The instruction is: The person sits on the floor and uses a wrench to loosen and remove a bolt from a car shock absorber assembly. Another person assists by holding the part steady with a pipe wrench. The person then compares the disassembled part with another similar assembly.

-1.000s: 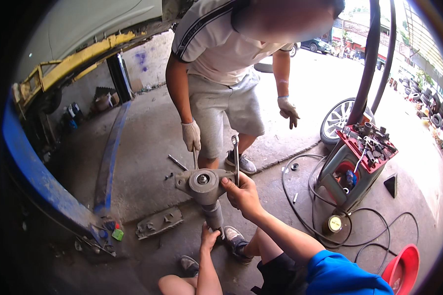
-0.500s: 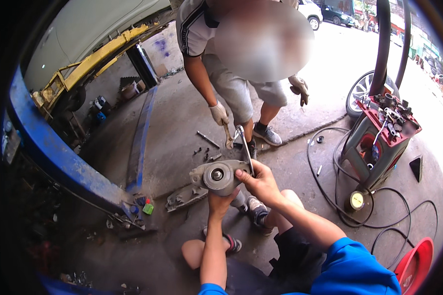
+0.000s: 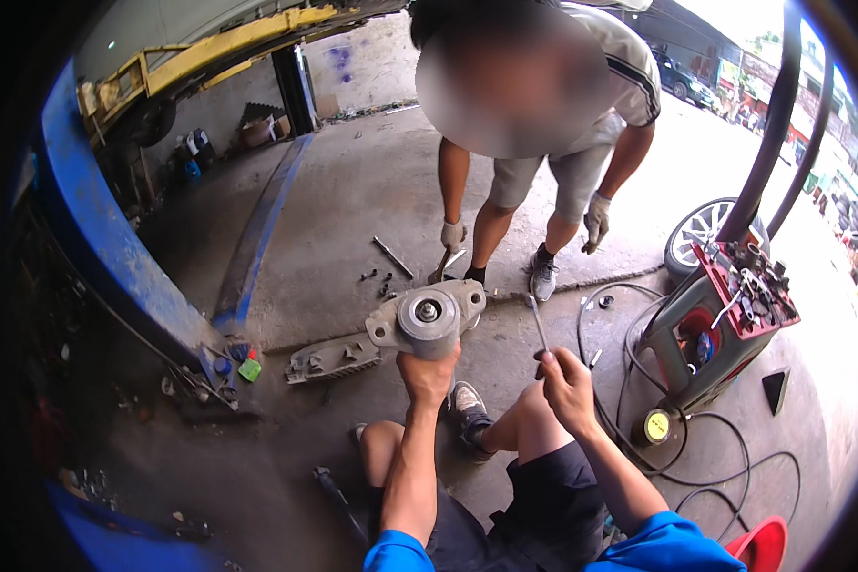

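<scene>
My left hand grips a grey metal engine mount from below and holds it up in front of me. The mount has a round body with a stud in its centre and a flange with a bolt hole at either side. To the right, apart from the mount, my right hand is closed round a slim metal wrench, which points up and away from me. Across from me a person bends forward; their gloved hand holds a tool, partly hidden behind the mount.
A ribbed metal part lies on the floor left of the mount, and a metal rod beyond it. On the right stand a tool-laden stool, a yellow-topped can and a looped hose. A blue lift post rises at left.
My right hand has left the mount's flange and moved right with the wrench. The left hand still holds the mount. The person opposite has shifted right and bent lower.
</scene>
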A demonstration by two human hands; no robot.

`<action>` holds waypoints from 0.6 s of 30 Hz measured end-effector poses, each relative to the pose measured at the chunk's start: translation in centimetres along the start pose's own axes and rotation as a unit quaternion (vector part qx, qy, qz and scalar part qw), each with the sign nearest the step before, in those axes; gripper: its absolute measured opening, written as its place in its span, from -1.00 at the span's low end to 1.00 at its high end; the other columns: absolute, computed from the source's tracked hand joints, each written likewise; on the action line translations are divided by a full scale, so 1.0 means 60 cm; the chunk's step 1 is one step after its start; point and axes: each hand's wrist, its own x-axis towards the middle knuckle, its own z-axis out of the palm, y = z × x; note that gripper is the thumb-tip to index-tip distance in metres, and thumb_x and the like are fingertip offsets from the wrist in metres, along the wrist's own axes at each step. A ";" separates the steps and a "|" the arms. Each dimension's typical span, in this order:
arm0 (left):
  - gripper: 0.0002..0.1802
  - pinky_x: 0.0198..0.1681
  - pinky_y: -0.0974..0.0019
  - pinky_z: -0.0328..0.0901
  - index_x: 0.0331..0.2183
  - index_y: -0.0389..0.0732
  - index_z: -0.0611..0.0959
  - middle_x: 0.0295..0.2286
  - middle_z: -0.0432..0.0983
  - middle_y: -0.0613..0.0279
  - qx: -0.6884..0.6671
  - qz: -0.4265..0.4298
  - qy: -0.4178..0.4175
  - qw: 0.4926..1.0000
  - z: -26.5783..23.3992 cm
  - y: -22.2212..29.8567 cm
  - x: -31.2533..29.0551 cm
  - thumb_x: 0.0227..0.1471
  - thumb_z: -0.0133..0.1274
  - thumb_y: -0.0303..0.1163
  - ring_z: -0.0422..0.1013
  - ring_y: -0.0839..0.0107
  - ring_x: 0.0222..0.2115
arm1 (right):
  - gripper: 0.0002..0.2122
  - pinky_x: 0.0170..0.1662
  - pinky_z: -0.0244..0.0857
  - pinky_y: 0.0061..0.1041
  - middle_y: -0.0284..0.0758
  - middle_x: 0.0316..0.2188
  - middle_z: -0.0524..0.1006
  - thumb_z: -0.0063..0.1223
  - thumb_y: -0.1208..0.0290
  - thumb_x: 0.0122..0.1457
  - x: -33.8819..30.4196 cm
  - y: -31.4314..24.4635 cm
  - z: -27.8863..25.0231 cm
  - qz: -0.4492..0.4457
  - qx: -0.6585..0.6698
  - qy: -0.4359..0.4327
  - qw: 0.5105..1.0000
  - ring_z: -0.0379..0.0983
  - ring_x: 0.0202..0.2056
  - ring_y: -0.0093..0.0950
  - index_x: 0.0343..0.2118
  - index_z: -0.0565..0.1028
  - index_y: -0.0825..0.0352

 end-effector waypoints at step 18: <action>-0.67 -0.13 0.34 0.34 -0.22 -0.30 0.62 -0.30 0.58 0.30 0.003 0.027 0.046 0.999 -0.042 0.027 0.034 -0.11 0.29 -0.56 0.47 0.46 -0.30 | -0.82 -0.36 0.35 -0.48 -0.17 -0.49 0.53 0.14 0.40 0.23 -0.030 0.063 -0.015 -0.125 -0.202 0.041 0.970 0.48 -0.48 -0.40 -0.22 0.53 0.41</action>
